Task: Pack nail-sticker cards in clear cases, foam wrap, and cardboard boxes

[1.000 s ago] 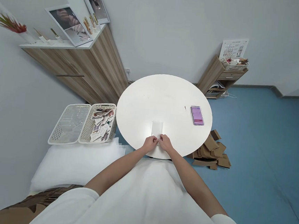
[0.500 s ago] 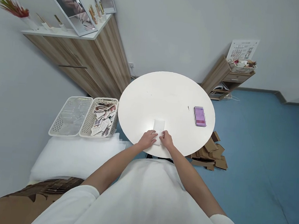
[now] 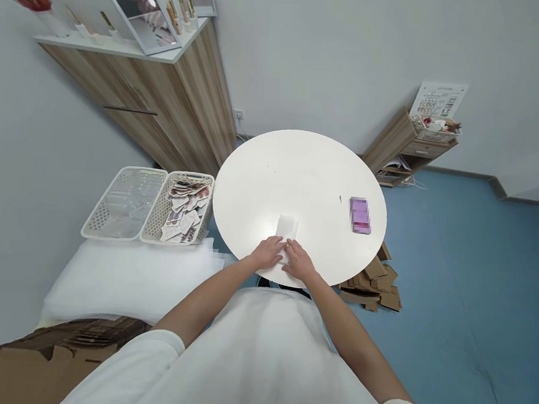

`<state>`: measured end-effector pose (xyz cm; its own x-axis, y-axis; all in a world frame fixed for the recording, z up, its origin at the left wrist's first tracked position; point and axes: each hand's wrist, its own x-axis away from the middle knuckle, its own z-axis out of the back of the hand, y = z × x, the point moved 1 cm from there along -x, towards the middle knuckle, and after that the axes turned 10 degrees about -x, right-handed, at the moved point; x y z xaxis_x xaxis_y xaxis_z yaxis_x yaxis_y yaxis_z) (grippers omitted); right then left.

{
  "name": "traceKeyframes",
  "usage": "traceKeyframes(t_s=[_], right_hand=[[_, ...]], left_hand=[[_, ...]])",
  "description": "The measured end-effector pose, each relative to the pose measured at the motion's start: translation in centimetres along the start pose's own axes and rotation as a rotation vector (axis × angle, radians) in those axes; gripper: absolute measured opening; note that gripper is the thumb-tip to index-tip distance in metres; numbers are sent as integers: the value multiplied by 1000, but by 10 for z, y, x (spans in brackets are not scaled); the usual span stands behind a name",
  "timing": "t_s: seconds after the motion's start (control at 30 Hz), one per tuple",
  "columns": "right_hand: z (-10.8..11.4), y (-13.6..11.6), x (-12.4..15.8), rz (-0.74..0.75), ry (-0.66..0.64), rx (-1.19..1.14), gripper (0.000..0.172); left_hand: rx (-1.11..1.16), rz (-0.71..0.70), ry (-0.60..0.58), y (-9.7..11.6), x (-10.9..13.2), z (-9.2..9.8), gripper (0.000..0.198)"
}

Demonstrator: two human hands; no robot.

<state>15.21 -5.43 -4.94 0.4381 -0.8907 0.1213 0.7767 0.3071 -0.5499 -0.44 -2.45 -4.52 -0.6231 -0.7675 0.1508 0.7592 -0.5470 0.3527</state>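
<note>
A small flat white sheet or pouch, slightly see-through, lies near the front edge of the round white table. My left hand rests on its left side, fingers stretched across it and thumb apart. From the right, my right hand lies on the same white piece, its fingers extended and nearly meeting the left fingertips. The lower part of the piece is mostly covered by my hands. Whether anything lies inside it I cannot tell.
A blurred purple packet and a tiny dark object lie at the table's right. At left, a basket of printed cards and a basket of clear plastic pieces stand over white sheets. Flattened cardboard lies at right.
My right hand has gone from bent, pinching fingers at the white piece's right edge to stretched fingers lying across it. My left hand has barely moved. The view has shifted slightly.
</note>
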Motion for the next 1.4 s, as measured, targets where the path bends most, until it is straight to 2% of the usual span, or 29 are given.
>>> traceKeyframes(t_s=[0.17, 0.27, 0.37, 0.5, 0.73, 0.87, 1.0, 1.1, 1.27, 1.4], right_hand=[[9, -1, -17, -7, -44, 8, 44], [16, -5, -12, -18, -76, -41, 39], [18, -11, 4, -71, -106, -131, 32], [17, -19, 22, -137, -109, -259, 27], [17, -15, 11, -285, 2, -469, 16], [13, -7, -6, -394, 100, -456, 23], [8, 3, -23, -517, 145, -409, 29], [4, 5, -28, -560, 185, -395, 35], [-2, -2, -13, -544, 335, -397, 46], [-9, -4, 11, -639, 355, -598, 53]], left_hand=[[17, -44, -25, -2, -3, 8, 64], [36, -95, -34, -2, 2, 8, 74], [85, -102, -31, -1, 16, 3, 59], [207, -10, -2, 2, 33, -6, 41], [350, 149, 98, 0, 24, -7, 17], [388, 258, 89, -7, 16, -9, 18], [443, 423, 113, -11, 8, -12, 25], [427, 490, 102, -9, 5, -14, 19], [468, 517, 129, -4, 7, -17, 21], [528, 570, 152, -3, 11, -19, 25]])
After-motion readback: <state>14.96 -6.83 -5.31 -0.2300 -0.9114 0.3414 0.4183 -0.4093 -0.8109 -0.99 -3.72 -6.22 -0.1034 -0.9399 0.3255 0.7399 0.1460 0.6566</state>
